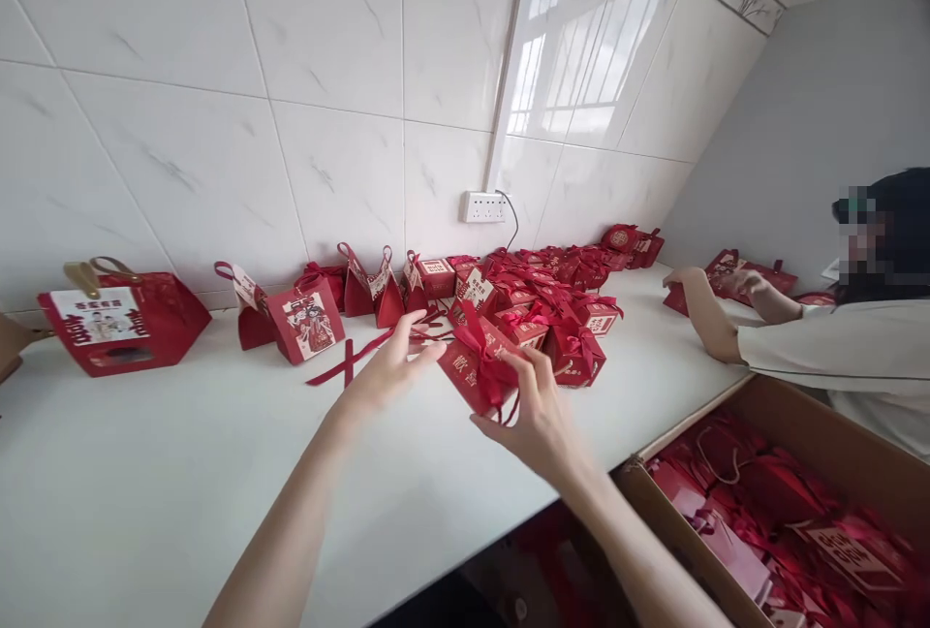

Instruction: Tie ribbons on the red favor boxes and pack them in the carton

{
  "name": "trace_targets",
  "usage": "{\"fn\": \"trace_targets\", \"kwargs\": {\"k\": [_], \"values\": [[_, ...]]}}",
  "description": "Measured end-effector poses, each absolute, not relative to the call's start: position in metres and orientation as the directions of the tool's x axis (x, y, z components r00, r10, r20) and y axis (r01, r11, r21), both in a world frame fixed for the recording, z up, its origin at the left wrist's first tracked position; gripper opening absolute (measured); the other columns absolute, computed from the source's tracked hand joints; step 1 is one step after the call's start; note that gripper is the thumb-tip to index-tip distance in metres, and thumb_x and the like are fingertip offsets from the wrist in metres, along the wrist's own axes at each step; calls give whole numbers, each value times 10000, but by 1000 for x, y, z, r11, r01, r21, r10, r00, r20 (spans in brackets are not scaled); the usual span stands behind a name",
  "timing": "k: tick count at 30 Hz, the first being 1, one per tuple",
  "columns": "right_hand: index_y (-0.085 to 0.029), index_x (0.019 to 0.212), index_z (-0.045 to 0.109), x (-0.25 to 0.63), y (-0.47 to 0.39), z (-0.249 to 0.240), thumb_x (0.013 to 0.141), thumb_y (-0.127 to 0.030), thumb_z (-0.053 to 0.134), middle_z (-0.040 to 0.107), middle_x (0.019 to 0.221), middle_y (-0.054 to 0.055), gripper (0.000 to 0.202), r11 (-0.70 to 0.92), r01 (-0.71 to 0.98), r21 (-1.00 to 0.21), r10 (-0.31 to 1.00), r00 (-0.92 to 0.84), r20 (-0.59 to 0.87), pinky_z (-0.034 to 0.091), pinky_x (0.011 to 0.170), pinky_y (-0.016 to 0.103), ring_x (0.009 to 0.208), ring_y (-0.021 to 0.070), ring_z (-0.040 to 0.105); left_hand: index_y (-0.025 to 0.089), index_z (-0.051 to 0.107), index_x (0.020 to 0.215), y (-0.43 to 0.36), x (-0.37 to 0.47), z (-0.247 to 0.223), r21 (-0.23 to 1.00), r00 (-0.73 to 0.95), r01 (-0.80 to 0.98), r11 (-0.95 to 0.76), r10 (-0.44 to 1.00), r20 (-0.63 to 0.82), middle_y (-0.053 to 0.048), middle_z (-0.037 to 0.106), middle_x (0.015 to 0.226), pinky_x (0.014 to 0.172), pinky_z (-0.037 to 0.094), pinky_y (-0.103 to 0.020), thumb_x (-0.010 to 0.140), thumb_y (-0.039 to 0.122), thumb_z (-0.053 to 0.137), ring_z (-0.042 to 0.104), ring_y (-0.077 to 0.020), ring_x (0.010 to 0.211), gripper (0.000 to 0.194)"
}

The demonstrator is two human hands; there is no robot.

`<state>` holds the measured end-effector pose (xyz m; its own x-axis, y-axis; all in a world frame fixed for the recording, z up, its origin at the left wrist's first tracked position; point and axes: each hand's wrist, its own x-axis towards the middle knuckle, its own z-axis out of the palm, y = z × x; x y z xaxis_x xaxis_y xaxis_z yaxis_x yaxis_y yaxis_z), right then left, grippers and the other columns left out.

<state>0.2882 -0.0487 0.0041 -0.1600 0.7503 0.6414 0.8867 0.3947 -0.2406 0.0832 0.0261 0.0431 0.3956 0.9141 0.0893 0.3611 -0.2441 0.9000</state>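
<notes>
In my right hand is a red gift box with gold lettering and a red ribbon bow on top, held between thumb and fingers above the white table. My left hand is just left of the box, its fingers spread and nothing in them. Loose red ribbon strips lie on the table beyond the left hand. Behind the held box, many red boxes with bows stand close together. A red box with a printed figure stands to the left of the ribbons.
A large red bag-shaped box stands at the far left of the white table. An open cardboard carton of red packages is at the lower right. Another person's hands handle red items at the right. A socket strip is on the wall.
</notes>
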Motion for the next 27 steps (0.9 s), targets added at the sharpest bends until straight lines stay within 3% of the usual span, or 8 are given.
{"fn": "trace_targets", "kwargs": {"k": [3,6,8,10,13,16,23,27], "values": [[-188,1247,379,262,-65,-40,660,-376,760,475,1135,179,725,62,932,-357,821,156,549,556,701,472,984,360,593,291,330,1361,29,85,36,786,411,568,-243,911,-15,-93,463,1402,983,393,-402,817,613,447,506,-284,1211,643],[-164,1321,355,242,-88,-63,672,-405,756,541,1029,153,800,-133,875,-466,918,286,274,544,611,426,770,309,645,251,435,1311,25,89,32,647,467,708,-284,875,-127,-94,463,1410,976,381,-382,800,602,462,485,-309,1231,620],[-178,1341,360,238,-100,-60,707,-432,719,588,954,107,772,-124,812,-570,967,227,113,527,579,378,651,247,635,237,484,1272,23,92,30,595,486,749,-293,853,-191,-94,495,1382,945,392,-368,794,610,456,493,-317,1219,607],[-197,1192,514,245,-105,-49,785,-457,626,616,804,48,496,-27,726,-687,992,102,69,498,567,324,598,200,606,233,524,1227,22,95,28,578,513,758,-302,824,-241,-97,536,1339,911,401,-354,796,623,438,523,-315,1180,587],[-196,770,588,270,-96,-33,890,-450,440,575,661,35,318,126,664,-737,951,131,281,453,601,298,616,175,556,239,552,1168,27,101,23,599,577,736,-316,755,-312,-90,626,1214,834,425,-332,804,625,422,591,-291,1069,546],[-196,704,543,298,-75,-28,873,-496,432,580,736,68,362,61,713,-699,838,343,423,429,671,332,731,206,536,242,525,1178,32,108,15,672,643,671,-314,697,-317,-75,655,1154,791,441,-305,805,590,457,619,-258,1010,514],[-197,628,490,309,-60,-39,808,-572,476,551,616,10,416,-179,559,-809,958,288,-13,358,578,287,603,162,491,216,413,1262,34,116,0,734,660,609,-299,705,-261,-117,576,1258,804,451,-314,763,522,567,613,-255,1024,605],[-189,644,495,309,-61,-48,767,-578,526,504,579,-23,409,-158,382,-910,969,238,-69,309,537,258,557,127,430,197,467,1172,37,108,5,656,509,711,-254,830,-230,-125,600,1189,787,438,-333,757,615,514,610,-265,985,590]]}}
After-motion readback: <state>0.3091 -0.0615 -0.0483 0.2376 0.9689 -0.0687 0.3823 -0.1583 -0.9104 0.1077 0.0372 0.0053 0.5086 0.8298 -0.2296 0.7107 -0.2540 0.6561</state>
